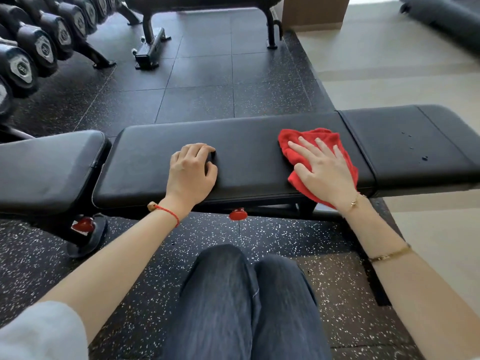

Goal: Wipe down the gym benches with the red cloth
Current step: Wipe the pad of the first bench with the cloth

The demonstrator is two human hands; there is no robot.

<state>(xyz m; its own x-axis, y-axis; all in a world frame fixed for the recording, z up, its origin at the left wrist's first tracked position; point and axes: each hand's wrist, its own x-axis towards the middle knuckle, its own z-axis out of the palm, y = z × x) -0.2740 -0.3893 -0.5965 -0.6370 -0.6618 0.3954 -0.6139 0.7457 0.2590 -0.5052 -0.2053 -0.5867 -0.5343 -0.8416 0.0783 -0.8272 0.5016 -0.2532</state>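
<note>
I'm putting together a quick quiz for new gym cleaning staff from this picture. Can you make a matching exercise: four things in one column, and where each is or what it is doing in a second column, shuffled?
Column one
1. red cloth
2. left hand
3. dumbbells
4. water drops

Column two
A. on a rack, far left
B. on the bench pad to the right of the cloth
C. under the flat right hand on the middle pad
D. fingers curled, resting bare on the middle pad

Pairs: 1-C, 2-D, 3-A, 4-B
</note>
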